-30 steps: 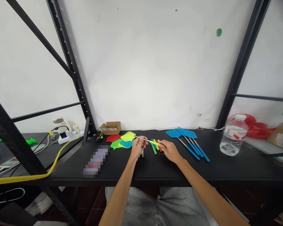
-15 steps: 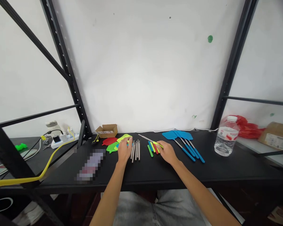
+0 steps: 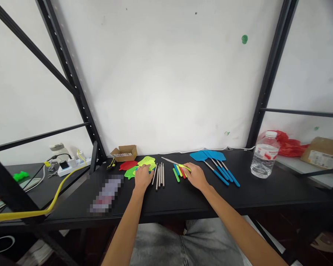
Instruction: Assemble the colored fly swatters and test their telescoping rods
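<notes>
Right hand closed on yellow handle, rod outward; left hand at mesh heads, grip unclear. Best: pinch one edge.

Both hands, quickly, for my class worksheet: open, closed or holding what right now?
Left hand: at the leaf-shaped swatter heads; open or closed cannot be told.
Right hand: closed, holding a yellow handle with a metal rod.

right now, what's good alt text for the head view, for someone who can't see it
A person's right hand holds a slim metal rod with a yellow grip, while the left hand is over colourful flat pieces on a black table. Between the hands lie loose metal rods and coloured grips; to the right are blue swatters and a water bottle.
</notes>
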The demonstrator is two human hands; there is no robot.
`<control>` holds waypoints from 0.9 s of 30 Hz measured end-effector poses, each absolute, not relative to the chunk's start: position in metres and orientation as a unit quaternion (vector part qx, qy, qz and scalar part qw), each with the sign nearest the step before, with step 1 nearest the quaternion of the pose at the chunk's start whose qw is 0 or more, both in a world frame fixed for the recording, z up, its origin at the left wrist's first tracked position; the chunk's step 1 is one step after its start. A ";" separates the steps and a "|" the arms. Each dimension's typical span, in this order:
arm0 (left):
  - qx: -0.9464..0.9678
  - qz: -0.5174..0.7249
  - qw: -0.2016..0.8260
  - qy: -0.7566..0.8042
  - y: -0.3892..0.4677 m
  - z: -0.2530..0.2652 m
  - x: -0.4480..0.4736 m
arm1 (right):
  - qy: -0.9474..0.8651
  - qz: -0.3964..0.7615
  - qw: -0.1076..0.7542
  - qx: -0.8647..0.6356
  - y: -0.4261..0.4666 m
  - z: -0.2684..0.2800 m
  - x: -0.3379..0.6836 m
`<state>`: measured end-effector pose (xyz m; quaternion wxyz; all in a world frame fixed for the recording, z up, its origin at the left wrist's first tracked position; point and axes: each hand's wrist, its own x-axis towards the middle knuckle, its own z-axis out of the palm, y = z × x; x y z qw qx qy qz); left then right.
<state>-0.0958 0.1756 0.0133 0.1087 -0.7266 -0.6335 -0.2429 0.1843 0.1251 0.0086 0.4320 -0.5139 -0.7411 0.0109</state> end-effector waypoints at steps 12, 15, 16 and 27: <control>-0.632 -0.493 0.150 -0.579 0.163 0.029 -0.096 | -0.743 0.015 0.425 -0.517 0.124 0.009 0.184; -0.566 -0.573 0.108 -0.583 0.164 0.029 -0.100 | -0.743 0.016 0.422 -0.518 0.125 0.010 0.184; -0.549 -0.593 0.083 -0.584 0.165 0.028 -0.101 | -0.744 0.015 0.422 -0.518 0.125 0.010 0.184; -0.454 -0.705 -0.269 -0.475 0.178 0.021 -0.098 | -0.746 0.018 0.426 -0.512 0.125 0.009 0.184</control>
